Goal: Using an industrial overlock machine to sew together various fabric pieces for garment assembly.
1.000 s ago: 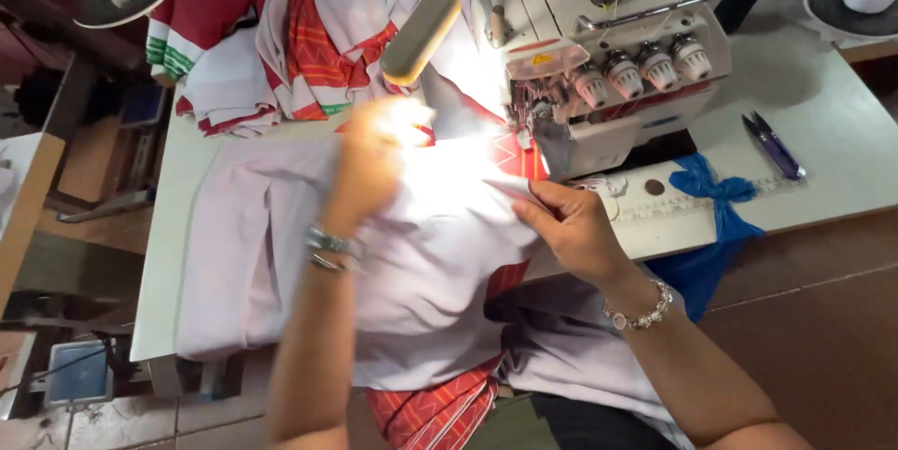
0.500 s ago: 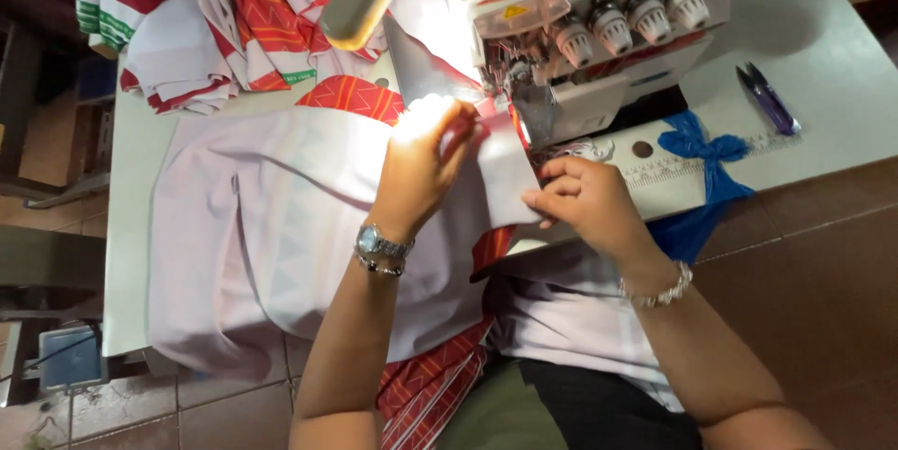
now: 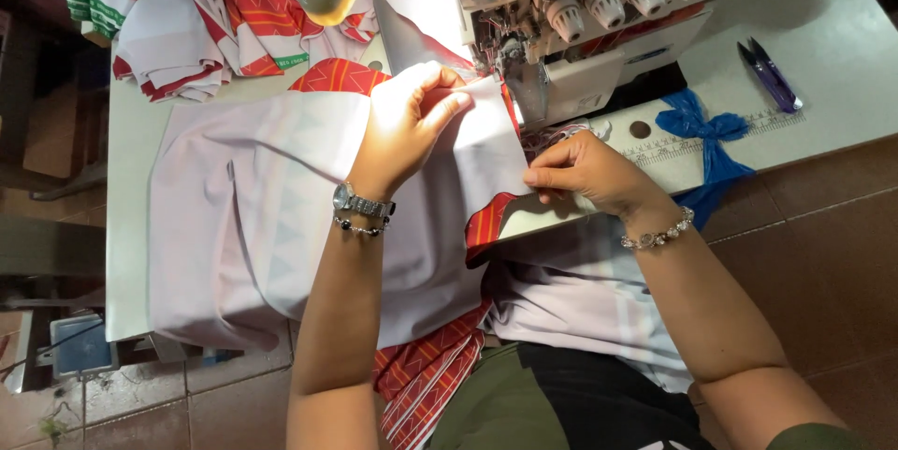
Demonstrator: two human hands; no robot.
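Left hand (image 3: 404, 127) grip pinches the top edge of the pale lilac fabric panel with red patterned trim (image 3: 281, 216), now just left of the white overlock sewing machine (image 3: 580, 29); half a second ago it sat lower. Right hand (image 3: 585, 172) grip closed on the panel's right edge at the front edge of the white desk (image 3: 832, 48). Purple thread snips (image 3: 769, 76) lie near the desk's right edge.

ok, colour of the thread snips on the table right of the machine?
Purple thread snips, lying on the white table; the head view shows them clearly.
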